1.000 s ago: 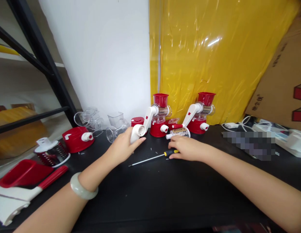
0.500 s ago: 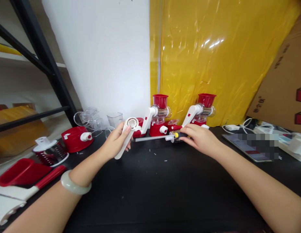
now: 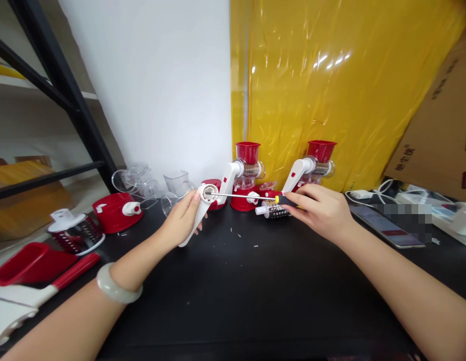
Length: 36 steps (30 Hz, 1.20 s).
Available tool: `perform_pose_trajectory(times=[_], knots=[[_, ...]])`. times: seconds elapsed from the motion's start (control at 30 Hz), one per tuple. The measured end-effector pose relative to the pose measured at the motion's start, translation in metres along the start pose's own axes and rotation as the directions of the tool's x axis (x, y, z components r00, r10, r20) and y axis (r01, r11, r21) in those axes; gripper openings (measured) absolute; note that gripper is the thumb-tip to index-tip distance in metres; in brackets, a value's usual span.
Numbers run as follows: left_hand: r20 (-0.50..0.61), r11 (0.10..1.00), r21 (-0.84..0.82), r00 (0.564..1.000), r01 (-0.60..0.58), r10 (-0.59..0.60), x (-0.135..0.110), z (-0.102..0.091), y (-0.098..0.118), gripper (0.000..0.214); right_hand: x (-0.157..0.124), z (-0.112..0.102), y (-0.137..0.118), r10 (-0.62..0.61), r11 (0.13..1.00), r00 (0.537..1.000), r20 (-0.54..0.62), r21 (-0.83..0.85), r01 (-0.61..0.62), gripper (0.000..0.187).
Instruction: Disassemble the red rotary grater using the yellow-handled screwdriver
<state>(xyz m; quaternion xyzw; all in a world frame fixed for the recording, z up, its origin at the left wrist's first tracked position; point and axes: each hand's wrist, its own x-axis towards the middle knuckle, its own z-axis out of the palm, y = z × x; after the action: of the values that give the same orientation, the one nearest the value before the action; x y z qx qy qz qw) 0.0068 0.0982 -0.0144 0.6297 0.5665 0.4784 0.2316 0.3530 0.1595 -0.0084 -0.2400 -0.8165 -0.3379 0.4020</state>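
My left hand (image 3: 182, 218) is closed round a white plastic crank handle (image 3: 198, 215), held up above the black table (image 3: 233, 296) with its round hub facing right. My right hand (image 3: 320, 210) grips a screwdriver (image 3: 248, 196) by its black and yellow handle. The long metal shaft lies level and its tip sits in the hub of the crank handle. A pale bangle (image 3: 116, 287) circles my left wrist.
Two assembled red and white rotary graters (image 3: 245, 176) (image 3: 311, 168) stand at the back by the yellow sheet. A steel grater drum (image 3: 272, 210) lies beside my right hand. Clear housings (image 3: 176, 188), a red base (image 3: 114, 213) and red parts lie left; a tablet (image 3: 385, 228) lies right.
My left hand lifted the crank handle off the table and turned its hub to the right. My right hand picked up the screwdriver and brought its tip into the hub.
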Motion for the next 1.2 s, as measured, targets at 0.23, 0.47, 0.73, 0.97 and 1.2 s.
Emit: perform_pose_trajectory(times=[0.23, 0.47, 0.73, 0.97, 1.2], knots=[[-0.005, 0.991, 0.128, 1.000, -0.030, 0.030, -0.001, -0.001, -0.001, 0.049, 0.000, 0.001, -0.004, -0.022, 0.999, 1.000, 0.009, -0.023, 0.022, 0.019], [0.010, 0.910, 0.401, 0.994, -0.100, 0.105, -0.002, -0.006, 0.001, 0.041, -0.001, 0.001, -0.005, -0.028, 0.999, 0.999, 0.026, -0.043, 0.029, 0.018], [-0.012, 0.790, 0.609, 0.995, -0.068, 0.096, -0.004, -0.005, 0.010, 0.042, 0.001, -0.001, -0.015, -0.038, 0.998, 0.999, 0.017, -0.044, 0.039, 0.019], [-0.054, 0.618, 0.786, 0.996, -0.001, 0.071, -0.003, 0.000, 0.006, 0.043, 0.007, -0.002, -0.023, 0.167, 0.910, 0.967, 0.192, 0.348, -0.226, 0.020], [-0.026, 0.540, 0.842, 0.999, 0.001, 0.039, -0.006, 0.008, 0.004, 0.042, 0.012, -0.001, -0.020, 0.303, 0.682, 0.834, 0.461, 0.506, -0.528, 0.013]])
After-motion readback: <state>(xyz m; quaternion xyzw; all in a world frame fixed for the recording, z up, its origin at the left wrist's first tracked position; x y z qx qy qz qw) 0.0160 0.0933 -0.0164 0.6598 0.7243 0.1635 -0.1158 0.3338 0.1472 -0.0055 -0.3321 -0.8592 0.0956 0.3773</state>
